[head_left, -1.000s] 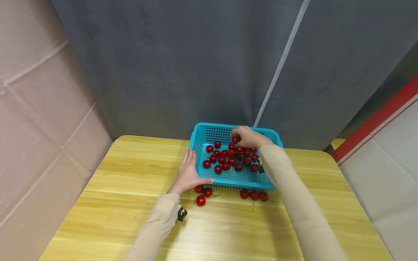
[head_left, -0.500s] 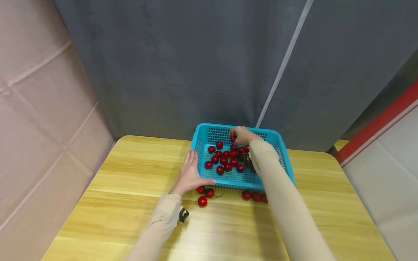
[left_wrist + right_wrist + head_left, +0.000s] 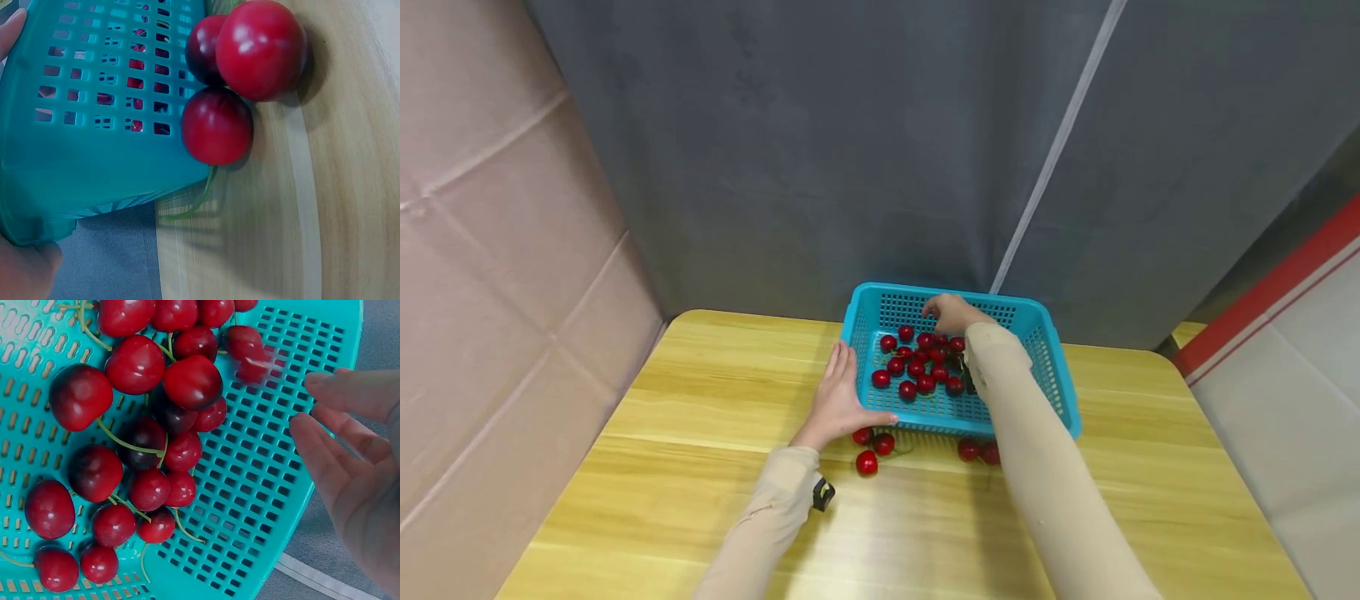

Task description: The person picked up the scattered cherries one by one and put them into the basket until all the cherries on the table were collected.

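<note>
A blue plastic basket [image 3: 1063, 383] with slotted walls holds several red cherries [image 3: 916, 368], some with green stems. My left hand [image 3: 835, 400] rests at its front left corner, fingers straight along the left side and thumb on the front rim. My right hand [image 3: 953, 312] is over the back of the basket, fingers parted with nothing between them. In the right wrist view, a blurred cherry [image 3: 256, 365] shows just off the fingertips, beside the pile. Three cherries [image 3: 217, 127] lie on the table near the left hand, against the basket's front wall.
More cherries [image 3: 967, 450] lie on the wooden table [image 3: 700, 400] in front of the basket, partly hidden by the right sleeve. A dark grey curtain [image 3: 820, 167] hangs right behind the basket. Pale panels stand left and right, the right one edged in red.
The right hand has moved a little left over the basket and let go of the cherry it held. The left hand keeps its place on the corner.
</note>
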Demonstrator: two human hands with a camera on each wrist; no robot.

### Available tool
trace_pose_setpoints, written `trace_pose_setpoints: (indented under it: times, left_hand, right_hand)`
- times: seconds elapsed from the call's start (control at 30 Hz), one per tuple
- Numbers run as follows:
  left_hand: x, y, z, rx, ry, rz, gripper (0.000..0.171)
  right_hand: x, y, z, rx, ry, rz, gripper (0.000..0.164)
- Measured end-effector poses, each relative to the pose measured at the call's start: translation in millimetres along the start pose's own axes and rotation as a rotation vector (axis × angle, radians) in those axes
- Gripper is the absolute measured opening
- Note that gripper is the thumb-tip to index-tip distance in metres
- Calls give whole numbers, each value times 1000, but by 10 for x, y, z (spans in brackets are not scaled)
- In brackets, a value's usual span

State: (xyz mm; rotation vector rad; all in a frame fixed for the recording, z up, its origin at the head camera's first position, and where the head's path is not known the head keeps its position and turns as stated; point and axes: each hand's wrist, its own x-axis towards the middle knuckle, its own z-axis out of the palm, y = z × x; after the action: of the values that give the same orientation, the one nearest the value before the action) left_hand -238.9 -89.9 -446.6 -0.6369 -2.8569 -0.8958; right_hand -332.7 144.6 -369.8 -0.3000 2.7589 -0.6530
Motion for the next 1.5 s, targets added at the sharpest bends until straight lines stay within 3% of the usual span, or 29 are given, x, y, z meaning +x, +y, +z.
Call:
trace_pose_setpoints:
  times: [0.17,0.33,0.53,0.7,0.97,1.17,1.33,1.5]
  left_hand:
    - [10,3,-4,1,-7,-2,128]
    - [17,6,15,-14,6,8,129]
    - [18,-13,27,-26,29,33,133]
    - [15,-24,11,-28,14,17,131]
    - [25,-36,-24,-8,-10,-1,130]
    - [30,-55,-11,-8,-8,0,131]
    - [30,-59,-13,-1,4,16,130]
    - [35,-59,-22,8,0,16,130]
  right_hand:
    - [-9,37,-14,15,4,-26,39]
    - [-137,85,-6,61,60,-133,34]
    - [-407,179,74,64,148,-196,36]
    - [-660,244,165,42,224,-261,35]
    - [-1110,139,280,-14,317,-370,35]
    - [-1501,14,456,-53,390,-484,32]
    - [-1794,-46,666,-47,386,-580,24]
    - [-1933,-31,936,-72,333,-565,23]
